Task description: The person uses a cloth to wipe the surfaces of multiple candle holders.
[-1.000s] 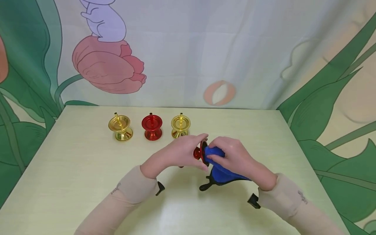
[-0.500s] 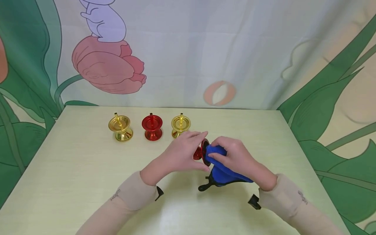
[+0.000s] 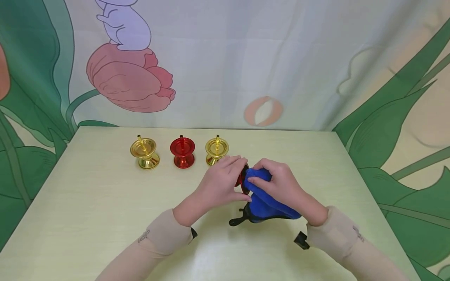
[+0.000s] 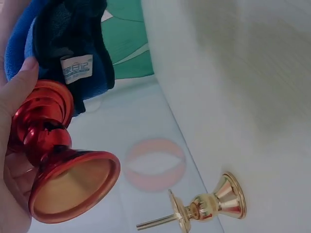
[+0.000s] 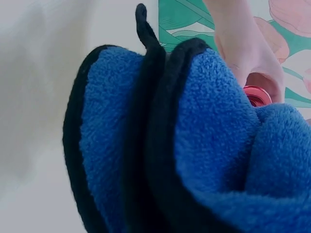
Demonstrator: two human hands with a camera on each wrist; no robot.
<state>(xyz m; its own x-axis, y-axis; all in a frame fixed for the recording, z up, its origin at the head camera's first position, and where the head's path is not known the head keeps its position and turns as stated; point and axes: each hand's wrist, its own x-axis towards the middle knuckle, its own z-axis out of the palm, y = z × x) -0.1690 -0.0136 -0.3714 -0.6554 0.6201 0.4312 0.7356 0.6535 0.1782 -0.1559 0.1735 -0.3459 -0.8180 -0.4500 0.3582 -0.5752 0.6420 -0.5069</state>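
My left hand (image 3: 223,181) grips a shiny red candlestick (image 4: 48,141) by its dish, tipped sideways with the hollow foot toward the left wrist camera. In my right hand (image 3: 277,179) is a bunched blue towel (image 3: 268,205) with black edging and a black hanging loop. The pinched part of the towel presses against the candlestick's dish, and the rest droops below the hand. In the right wrist view the towel (image 5: 209,126) fills most of the picture and hides the right fingers. A sewn white label (image 4: 77,69) shows on the towel in the left wrist view.
Along the back of the table (image 3: 88,210) stand a gold candlestick (image 3: 147,162), a red candlestick (image 3: 183,160) and another gold candlestick (image 3: 212,150) close behind my left hand. A printed curtain (image 3: 211,70) hangs behind the table's far edge.
The left hand has shifted slightly, covering more of the red candlestick. The towel and its loop have moved a little to the left, with the towel still at the dish.
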